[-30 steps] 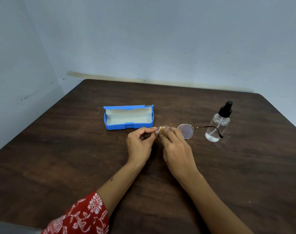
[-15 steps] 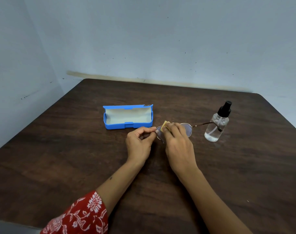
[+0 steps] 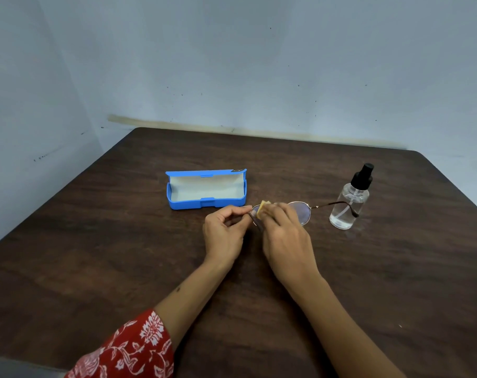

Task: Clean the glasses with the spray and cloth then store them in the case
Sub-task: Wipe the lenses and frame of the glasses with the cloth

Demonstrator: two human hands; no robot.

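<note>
Wire-rimmed glasses point(image 3: 300, 214) held just right of the open blue case point(image 3: 206, 190). Left hand point(image 3: 225, 233) fingers pinch the frame's left end; right hand point(image 3: 282, 233) pinches a yellow cloth point(image 3: 261, 208) on the lens. Light, thin, prob. bendy: grip rim/hinge, not lens.

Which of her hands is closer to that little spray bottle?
The right hand. It holds the yellow cloth on the glasses, with the spray bottle off to its right. The left hand pinches the frame's far side, nearer the blue case.
</note>
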